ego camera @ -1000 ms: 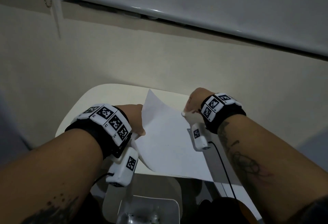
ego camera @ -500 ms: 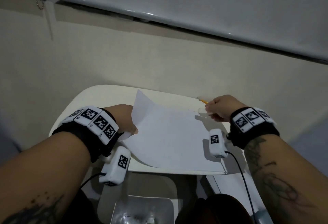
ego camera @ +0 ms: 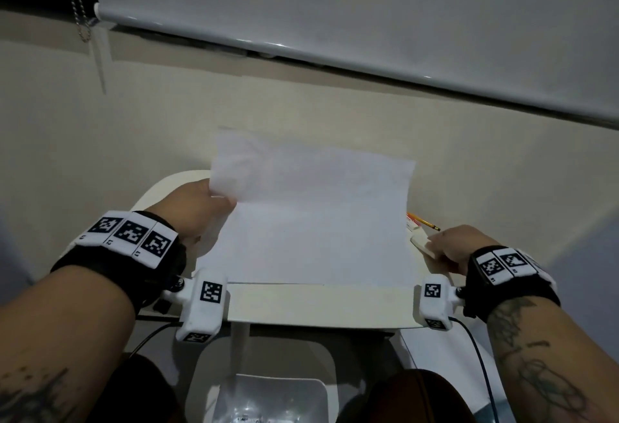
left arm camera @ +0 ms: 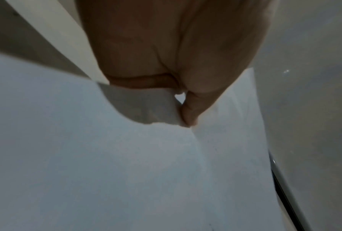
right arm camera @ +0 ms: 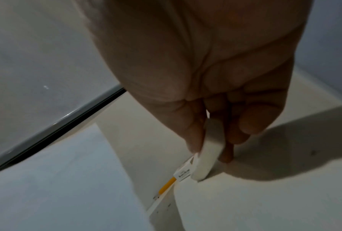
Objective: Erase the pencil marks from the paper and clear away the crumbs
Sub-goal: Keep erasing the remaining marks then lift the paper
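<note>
Near edge of white table (ego camera: 318, 303) at 6 o'clock, bare strip in front of the paper. Paper (ego camera: 315, 221) sits center, its near edge on the table, far part lifted and tilted up toward 12 o'clock. Left hand (ego camera: 197, 211) at 9 o'clock pinches the paper's left edge, thumb on top; in the left wrist view the thumb (left arm camera: 188, 115) presses into the sheet (left arm camera: 126, 171), with a crease running from it. Right hand (ego camera: 455, 245) at 3 o'clock, just beside the paper's right edge, grips a white eraser (ego camera: 422, 244); the right wrist view shows the eraser (right arm camera: 205, 156) between thumb and fingers, its tip touching the table. Just past it, a yellow pencil (ego camera: 423, 221) lies at 2 o'clock. Wall and roller blind (ego camera: 368, 3) beyond at 12.
</note>
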A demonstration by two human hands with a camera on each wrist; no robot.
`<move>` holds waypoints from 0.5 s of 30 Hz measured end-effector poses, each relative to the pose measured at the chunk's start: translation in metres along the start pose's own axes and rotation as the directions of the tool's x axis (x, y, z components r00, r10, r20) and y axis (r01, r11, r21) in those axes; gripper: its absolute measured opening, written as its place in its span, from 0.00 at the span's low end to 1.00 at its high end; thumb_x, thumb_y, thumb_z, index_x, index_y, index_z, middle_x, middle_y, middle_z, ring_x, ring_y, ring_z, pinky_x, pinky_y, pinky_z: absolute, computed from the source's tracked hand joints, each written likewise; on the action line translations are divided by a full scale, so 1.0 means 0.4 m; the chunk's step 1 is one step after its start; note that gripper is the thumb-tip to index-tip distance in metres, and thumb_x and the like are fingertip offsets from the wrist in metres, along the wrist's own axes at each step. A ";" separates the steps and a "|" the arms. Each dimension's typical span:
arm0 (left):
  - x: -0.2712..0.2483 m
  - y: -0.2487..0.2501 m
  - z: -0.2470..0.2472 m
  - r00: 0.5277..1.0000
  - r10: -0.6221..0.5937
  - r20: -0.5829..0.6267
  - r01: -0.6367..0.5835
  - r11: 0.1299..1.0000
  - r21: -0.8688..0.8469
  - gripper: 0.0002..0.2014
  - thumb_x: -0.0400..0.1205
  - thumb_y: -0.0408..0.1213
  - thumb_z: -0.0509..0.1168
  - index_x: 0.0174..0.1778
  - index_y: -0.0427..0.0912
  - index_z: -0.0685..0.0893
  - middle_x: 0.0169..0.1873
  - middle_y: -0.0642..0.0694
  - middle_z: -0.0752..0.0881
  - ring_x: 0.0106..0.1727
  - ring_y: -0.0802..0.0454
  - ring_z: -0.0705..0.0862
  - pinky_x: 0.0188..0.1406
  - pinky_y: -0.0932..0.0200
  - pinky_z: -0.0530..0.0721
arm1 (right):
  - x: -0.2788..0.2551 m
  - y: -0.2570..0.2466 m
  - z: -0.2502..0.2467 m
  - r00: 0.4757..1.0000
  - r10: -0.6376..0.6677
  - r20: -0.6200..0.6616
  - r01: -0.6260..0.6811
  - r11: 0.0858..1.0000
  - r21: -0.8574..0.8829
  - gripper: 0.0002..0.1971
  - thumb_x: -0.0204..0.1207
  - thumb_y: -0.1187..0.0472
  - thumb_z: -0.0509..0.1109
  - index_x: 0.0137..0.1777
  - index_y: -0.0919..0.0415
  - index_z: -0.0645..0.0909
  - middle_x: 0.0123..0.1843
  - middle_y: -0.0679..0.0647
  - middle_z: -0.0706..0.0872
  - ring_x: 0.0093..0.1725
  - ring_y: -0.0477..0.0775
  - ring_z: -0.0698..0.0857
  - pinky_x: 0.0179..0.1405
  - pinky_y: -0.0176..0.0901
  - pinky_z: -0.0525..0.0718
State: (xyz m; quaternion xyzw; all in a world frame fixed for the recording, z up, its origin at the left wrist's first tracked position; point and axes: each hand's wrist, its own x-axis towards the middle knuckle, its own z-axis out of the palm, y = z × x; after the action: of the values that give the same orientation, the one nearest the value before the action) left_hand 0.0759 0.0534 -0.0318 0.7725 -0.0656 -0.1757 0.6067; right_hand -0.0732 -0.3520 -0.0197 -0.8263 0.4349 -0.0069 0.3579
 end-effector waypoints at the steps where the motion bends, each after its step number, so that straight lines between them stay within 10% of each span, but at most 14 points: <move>1: 0.005 -0.001 -0.004 1.000 0.006 -0.017 -0.006 1.000 -0.013 0.16 0.65 0.50 0.72 0.48 0.50 0.88 0.44 0.38 0.87 0.41 0.39 0.82 0.48 0.47 0.79 | -0.005 0.002 0.001 1.000 0.009 0.021 -0.010 1.000 0.020 0.04 0.75 0.69 0.74 0.40 0.64 0.83 0.42 0.63 0.87 0.45 0.63 0.87 0.58 0.59 0.88; 5: 0.002 0.008 -0.003 0.996 -0.046 -0.078 0.041 0.997 -0.061 0.15 0.67 0.48 0.71 0.44 0.44 0.85 0.30 0.41 0.79 0.33 0.46 0.72 0.35 0.53 0.66 | -0.040 0.011 0.008 0.982 -0.014 0.186 -0.023 0.981 0.194 0.07 0.78 0.73 0.71 0.53 0.76 0.85 0.44 0.73 0.87 0.40 0.64 0.83 0.45 0.57 0.90; 10: 0.038 -0.033 -0.007 1.000 -0.019 -0.006 0.019 0.999 -0.027 0.34 0.61 0.52 0.73 0.61 0.36 0.82 0.56 0.23 0.84 0.48 0.39 0.82 0.56 0.43 0.78 | -0.079 -0.048 0.003 0.994 -0.104 0.016 0.102 0.993 0.059 0.18 0.85 0.46 0.63 0.45 0.58 0.85 0.41 0.52 0.84 0.40 0.54 0.80 0.51 0.48 0.80; 12: 0.098 -0.085 -0.023 0.999 -0.029 0.029 0.030 1.000 -0.011 0.34 0.63 0.52 0.75 0.63 0.40 0.81 0.66 0.27 0.80 0.62 0.36 0.81 0.71 0.33 0.70 | -0.069 -0.058 0.003 0.987 -0.145 0.069 0.114 0.935 0.335 0.27 0.82 0.36 0.59 0.50 0.60 0.86 0.44 0.50 0.87 0.43 0.52 0.83 0.51 0.48 0.79; 15: 0.069 -0.053 -0.015 0.998 -0.056 0.028 0.056 0.998 0.019 0.30 0.65 0.51 0.74 0.62 0.42 0.81 0.57 0.28 0.87 0.55 0.28 0.85 0.61 0.38 0.78 | -0.060 -0.062 0.019 0.957 -0.223 0.185 0.037 0.728 0.685 0.28 0.77 0.46 0.74 0.64 0.70 0.80 0.60 0.54 0.86 0.54 0.48 0.89 0.59 0.42 0.82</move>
State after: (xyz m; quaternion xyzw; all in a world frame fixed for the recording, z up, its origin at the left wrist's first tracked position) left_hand 0.1012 0.0558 -0.0564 0.7769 -0.0540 -0.2030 0.5935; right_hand -0.0681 -0.3211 -0.0033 -0.6627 0.2934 -0.0830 0.6840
